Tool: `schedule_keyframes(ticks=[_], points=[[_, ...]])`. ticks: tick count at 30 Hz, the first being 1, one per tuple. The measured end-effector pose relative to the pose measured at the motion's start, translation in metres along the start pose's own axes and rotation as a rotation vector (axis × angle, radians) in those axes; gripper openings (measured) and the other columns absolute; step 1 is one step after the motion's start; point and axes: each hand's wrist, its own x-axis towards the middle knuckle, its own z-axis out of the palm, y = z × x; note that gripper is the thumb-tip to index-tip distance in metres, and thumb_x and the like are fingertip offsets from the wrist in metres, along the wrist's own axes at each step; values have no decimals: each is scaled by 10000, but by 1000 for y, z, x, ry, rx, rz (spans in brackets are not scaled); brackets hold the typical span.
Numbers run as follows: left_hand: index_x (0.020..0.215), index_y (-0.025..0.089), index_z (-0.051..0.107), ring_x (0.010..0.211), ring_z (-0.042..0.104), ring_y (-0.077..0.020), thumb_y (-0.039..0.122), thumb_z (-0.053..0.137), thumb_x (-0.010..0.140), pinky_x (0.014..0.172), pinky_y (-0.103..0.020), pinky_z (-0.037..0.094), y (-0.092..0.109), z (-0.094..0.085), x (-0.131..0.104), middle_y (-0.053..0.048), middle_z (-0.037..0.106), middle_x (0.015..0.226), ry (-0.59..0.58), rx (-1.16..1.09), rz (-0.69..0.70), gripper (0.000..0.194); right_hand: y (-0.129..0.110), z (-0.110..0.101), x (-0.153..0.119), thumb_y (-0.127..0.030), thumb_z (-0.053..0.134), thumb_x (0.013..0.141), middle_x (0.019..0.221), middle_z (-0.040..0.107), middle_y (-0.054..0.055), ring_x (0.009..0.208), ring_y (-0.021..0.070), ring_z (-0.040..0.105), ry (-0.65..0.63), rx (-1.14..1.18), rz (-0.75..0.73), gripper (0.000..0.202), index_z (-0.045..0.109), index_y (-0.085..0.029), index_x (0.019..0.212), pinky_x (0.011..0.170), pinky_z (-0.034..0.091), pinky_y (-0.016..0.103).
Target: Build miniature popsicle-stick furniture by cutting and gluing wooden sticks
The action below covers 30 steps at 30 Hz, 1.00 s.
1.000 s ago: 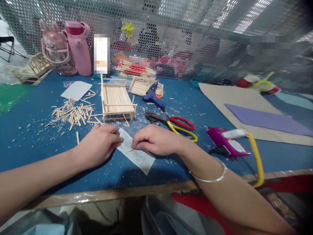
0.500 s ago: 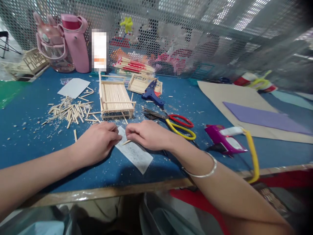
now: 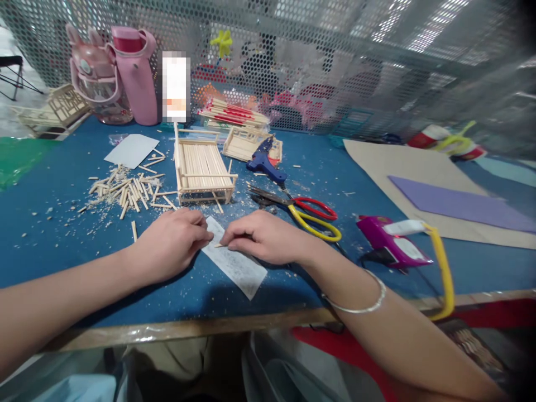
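My right hand (image 3: 262,237) is closed in a pinch on a short wooden stick (image 3: 218,245), whose pale end pokes out from the fingertips. Under the stick lies a whitish-grey paper strip (image 3: 237,269) with smudged marks, slanting toward the table edge. At the strip's upper left edge, my left hand (image 3: 178,240) rests with thumb and fingers pressed together; what they grip, if anything, is hidden. Just beyond both hands stands a small bed-like frame of wooden sticks (image 3: 203,164). Beside my left wrist lies another loose stick (image 3: 134,230).
A pile of cut sticks (image 3: 132,192) with shavings lies left. Scissors (image 3: 312,215) and a blue glue gun (image 3: 266,162) lie beyond my right hand. Farther right are a purple device (image 3: 391,243) with a yellow strap and purple foam sheet (image 3: 456,201). Pink bottles (image 3: 136,78) stand behind.
My right hand has drawn slightly right, away from my left hand, and less of the stick shows. My left hand stays at the strip. The whole view has shifted a little.
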Motion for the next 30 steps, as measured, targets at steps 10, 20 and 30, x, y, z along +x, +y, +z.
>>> schedule_keyframes(ticks=[10, 20, 30], points=[[859, 178, 702, 762, 558, -194, 141, 455, 857, 690, -316, 430, 1, -1, -1, -54, 603, 801, -11, -14, -4, 250, -2, -2, -8, -129, 561, 818, 756, 689, 7, 725, 111, 616, 58, -37, -144, 143, 692, -179, 792, 667, 408, 212], [809, 170, 688, 739, 542, -185, 150, 451, 866, 684, -314, 427, 1, -2, -1, -51, 593, 785, -13, -21, -27, 244, -7, -3, -6, -179, 581, 816, 726, 689, 16, 676, 116, 603, 35, -87, -132, 115, 692, -169, 784, 627, 385, 213], [904, 178, 569, 750, 540, -149, 223, 503, 853, 696, -281, 456, 4, -3, -5, -22, 572, 802, 448, -231, -199, 94, 3, -5, -5, -180, 515, 822, 559, 555, -40, 479, 74, 436, 287, -92, 13, 151, 642, -139, 892, 527, 337, 201]])
